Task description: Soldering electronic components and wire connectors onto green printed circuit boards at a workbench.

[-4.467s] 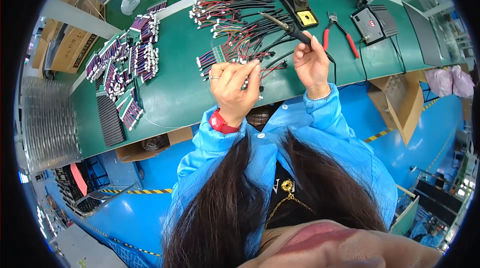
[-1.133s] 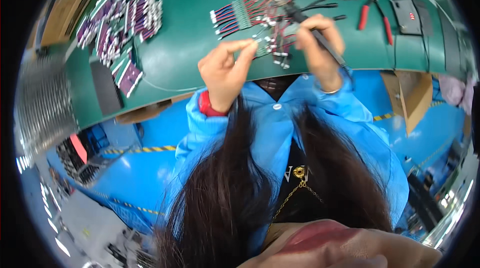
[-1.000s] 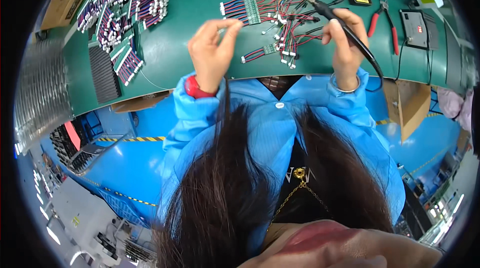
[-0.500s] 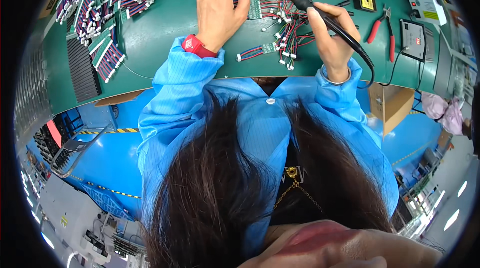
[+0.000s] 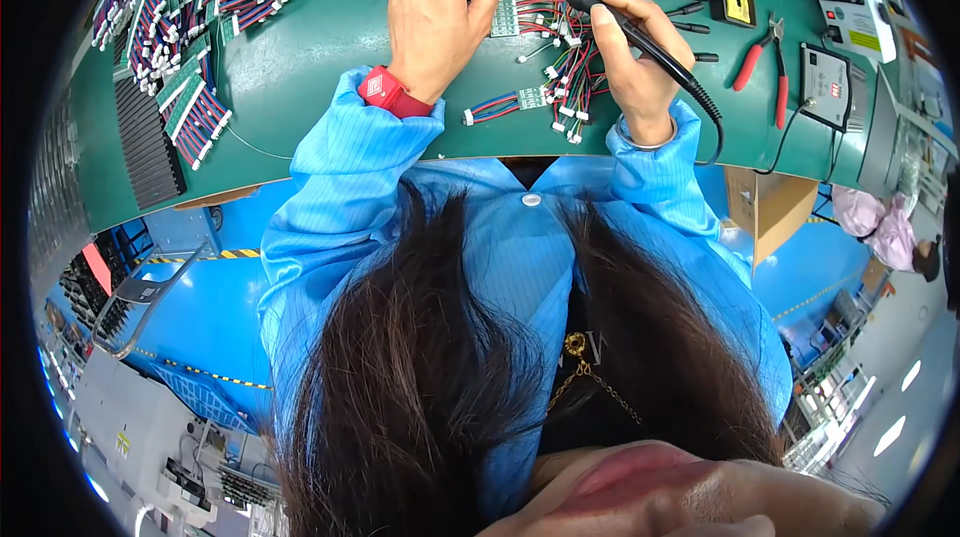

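My right hand point(image 5: 637, 52) grips a black soldering iron point(image 5: 655, 52), its thin metal tip slanting up and left over the top part of a narrow green circuit board panel point(image 5: 505, 7). Red and black wires run out from the right side of that panel. My left hand point(image 5: 438, 22) is closed in a pinch at the panel's left edge; a bit of dark wire shows between thumb and fingers, but what the fingertips hold is hidden. Below the panel lies a small green board with wires point(image 5: 532, 98), beside a bunch of white-plugged cables point(image 5: 572, 102).
Piles of wired boards point(image 5: 185, 27) and a black ribbed strip point(image 5: 147, 142) lie on the left. At the right are an iron stand with a yellow sponge point(image 5: 738, 3), red-handled cutters point(image 5: 765, 62) and a soldering station point(image 5: 826, 85). A cardboard box point(image 5: 775, 207) stands below the bench edge.
My right hand and the soldering iron have shifted left, the tip moving to the upper part of the panel. My left hand stays pinched at the panel's edge. The whole view has shifted slightly.
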The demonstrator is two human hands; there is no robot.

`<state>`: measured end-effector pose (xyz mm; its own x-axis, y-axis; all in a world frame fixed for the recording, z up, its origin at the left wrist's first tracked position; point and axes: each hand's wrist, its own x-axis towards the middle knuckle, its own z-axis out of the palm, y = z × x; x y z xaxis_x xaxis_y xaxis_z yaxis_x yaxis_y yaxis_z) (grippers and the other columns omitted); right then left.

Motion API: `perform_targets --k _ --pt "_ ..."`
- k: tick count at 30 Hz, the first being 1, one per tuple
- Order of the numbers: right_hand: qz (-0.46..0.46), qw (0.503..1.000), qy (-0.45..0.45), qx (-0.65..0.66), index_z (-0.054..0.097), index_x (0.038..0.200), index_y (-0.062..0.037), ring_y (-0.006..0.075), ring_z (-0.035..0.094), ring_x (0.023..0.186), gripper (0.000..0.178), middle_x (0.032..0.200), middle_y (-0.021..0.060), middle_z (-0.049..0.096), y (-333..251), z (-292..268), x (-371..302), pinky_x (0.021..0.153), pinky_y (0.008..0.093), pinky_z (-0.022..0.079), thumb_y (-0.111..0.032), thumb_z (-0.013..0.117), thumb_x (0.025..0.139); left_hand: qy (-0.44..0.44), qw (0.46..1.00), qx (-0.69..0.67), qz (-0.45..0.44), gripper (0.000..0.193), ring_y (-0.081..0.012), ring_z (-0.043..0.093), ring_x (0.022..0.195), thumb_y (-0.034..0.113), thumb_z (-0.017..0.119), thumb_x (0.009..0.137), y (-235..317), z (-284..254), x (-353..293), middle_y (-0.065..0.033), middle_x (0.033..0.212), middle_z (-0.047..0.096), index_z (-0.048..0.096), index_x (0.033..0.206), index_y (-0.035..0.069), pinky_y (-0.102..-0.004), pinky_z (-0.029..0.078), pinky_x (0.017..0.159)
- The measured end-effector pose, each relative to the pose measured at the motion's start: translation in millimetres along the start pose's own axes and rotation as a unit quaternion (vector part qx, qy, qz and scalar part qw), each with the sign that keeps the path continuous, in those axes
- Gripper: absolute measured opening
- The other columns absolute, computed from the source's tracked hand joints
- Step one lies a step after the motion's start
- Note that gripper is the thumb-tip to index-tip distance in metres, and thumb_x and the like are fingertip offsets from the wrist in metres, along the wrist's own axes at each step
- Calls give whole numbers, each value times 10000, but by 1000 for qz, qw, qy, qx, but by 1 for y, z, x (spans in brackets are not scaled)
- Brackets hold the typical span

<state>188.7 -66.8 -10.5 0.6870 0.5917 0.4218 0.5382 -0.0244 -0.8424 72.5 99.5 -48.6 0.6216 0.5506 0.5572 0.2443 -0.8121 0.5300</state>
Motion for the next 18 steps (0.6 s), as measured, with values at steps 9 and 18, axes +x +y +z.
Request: perform_targets --k 9,18 --pt "-20 1000 -19 -3 723 979 20 103 527 626 195 835 68 688 5 0 2 580 206 419 -10 717 786 -6 999 38 16 79 -173 613 688 113 685 828 -3 1 0 42 810 710 632 886 110 -324 448 806" --pt "-21 1000 -23 4 723 978 21 104 522 625 193 832 67 684 6 1 3 578 204 412 -11 716 788 -16 997 69 21 67 -167 612 696 125 688 828 -3 1 1 50 797 704 641 875 123 -324 431 814"
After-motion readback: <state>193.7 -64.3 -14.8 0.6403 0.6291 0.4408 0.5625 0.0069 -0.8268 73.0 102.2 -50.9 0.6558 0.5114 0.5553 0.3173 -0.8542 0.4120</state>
